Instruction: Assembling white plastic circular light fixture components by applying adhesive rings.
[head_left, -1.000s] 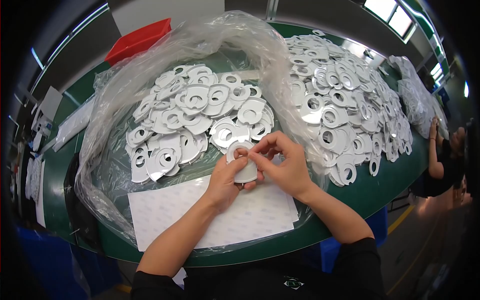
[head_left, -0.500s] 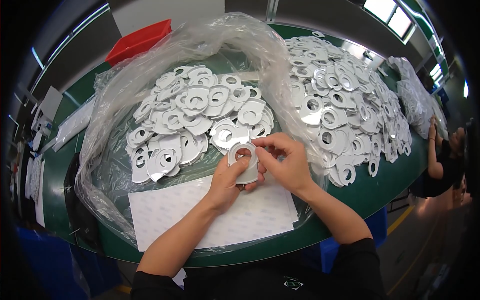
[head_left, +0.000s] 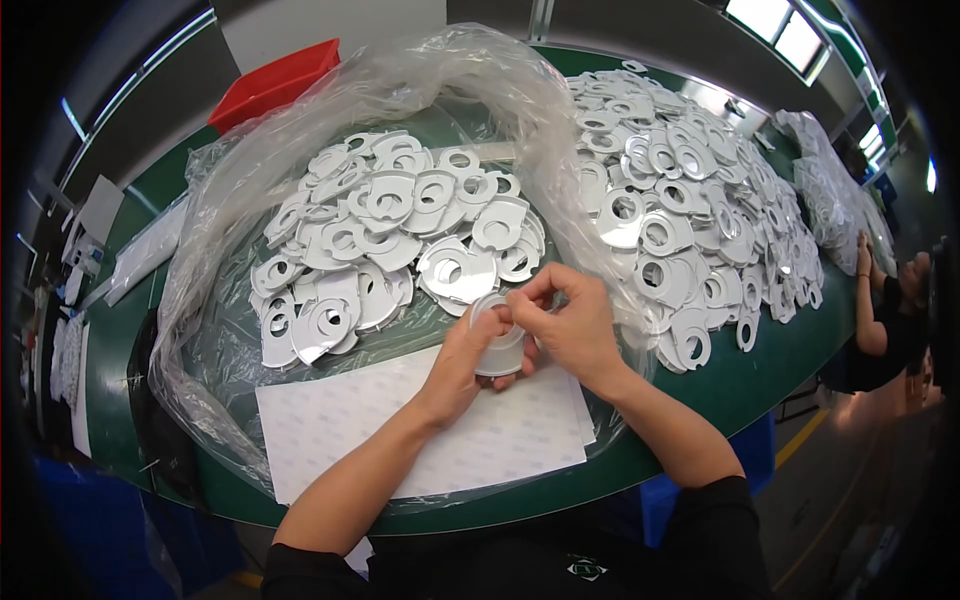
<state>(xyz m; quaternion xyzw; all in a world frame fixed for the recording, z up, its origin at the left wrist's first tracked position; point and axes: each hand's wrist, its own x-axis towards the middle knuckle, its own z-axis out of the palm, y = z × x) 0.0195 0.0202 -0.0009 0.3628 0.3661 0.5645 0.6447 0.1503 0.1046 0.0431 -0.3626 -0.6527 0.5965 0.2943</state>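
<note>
White ring part [head_left: 497, 335] is sitting between both hands now, just above the near edge of the white sheet [head_left: 420, 430] on the green bench [head_left: 790, 345], and compared to a second ago it's getting tilted up so the round hole is facing the camera more. Left hand [head_left: 462, 362] is cupping it from below while the right hand [head_left: 572, 325] fingers [head_left: 520, 296] are pinching at its top rim, looks like something's being peeled or pressed on. Piles of similar parts [head_left: 400, 235] are lying in the clear bag [head_left: 330, 110] right behind.
</note>
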